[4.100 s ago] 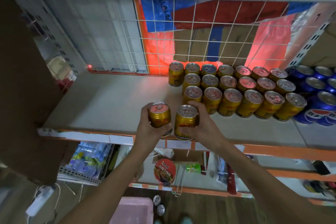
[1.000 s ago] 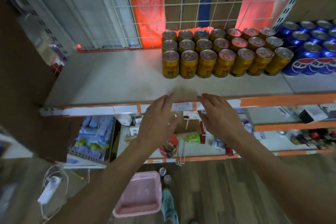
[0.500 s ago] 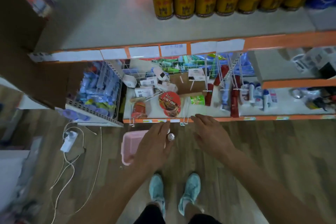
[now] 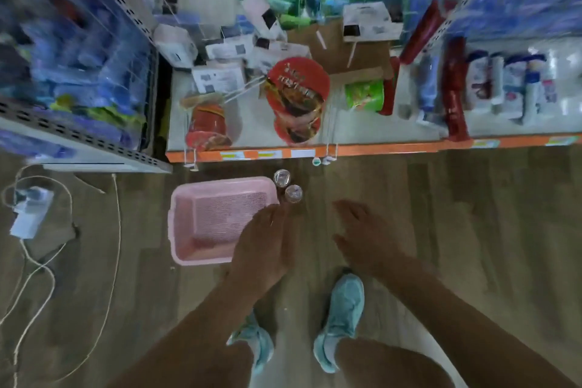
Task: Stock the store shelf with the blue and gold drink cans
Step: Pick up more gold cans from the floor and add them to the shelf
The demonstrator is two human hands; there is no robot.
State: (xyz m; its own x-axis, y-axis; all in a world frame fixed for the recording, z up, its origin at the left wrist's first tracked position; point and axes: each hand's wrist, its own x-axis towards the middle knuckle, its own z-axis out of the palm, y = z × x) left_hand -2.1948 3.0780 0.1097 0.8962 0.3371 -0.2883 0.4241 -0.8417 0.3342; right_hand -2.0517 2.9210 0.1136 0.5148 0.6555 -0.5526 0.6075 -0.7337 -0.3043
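Note:
Two drink cans stand on the wooden floor just right of a pink basket: one (image 4: pixel 281 178) nearer the shelf, the other (image 4: pixel 293 193) beside it. Only their silver tops show. My left hand (image 4: pixel 264 249) hovers over the basket's right edge, its fingertips just short of the nearer can, fingers straight and holding nothing. My right hand (image 4: pixel 362 235) is spread open to the right of the cans, also holding nothing. The stocked can shelf is out of view.
The pink basket (image 4: pixel 185 230) looks to hold nothing. A low shelf with an orange edge (image 4: pixel 378 148) carries noodle cups (image 4: pixel 296 94) and packets. A white plug with cords (image 4: pixel 28 214) lies on the floor at left. My feet (image 4: pixel 341 315) stand below.
My view has tilted further down from the can shelf to the floor. Both hands have dropped lower toward the two cans beside the basket.

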